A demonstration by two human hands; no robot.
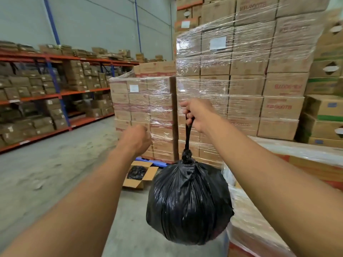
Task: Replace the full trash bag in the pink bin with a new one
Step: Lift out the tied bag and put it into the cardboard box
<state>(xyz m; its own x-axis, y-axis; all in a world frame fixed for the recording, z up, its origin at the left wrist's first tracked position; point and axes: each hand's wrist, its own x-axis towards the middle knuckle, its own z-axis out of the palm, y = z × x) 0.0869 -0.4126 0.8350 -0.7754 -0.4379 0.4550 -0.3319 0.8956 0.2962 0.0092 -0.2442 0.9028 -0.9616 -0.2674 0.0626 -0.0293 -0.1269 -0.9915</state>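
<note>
Head view, taking the full trash bag [189,203] as landmark: left of its neck the left hand [136,139] hangs loosely curled and empty; down on the floor beyond the bag's left shoulder an open cardboard box [139,175] holds crumpled black plastic, perhaps other bags; directly above the knot the right hand [199,114] is clenched round the twisted tail, the bag hanging free; it looks soft, bulging, moderately heavy, thin-skinned, so the knotted neck seems the safest hold; no pink bin shows.
</note>
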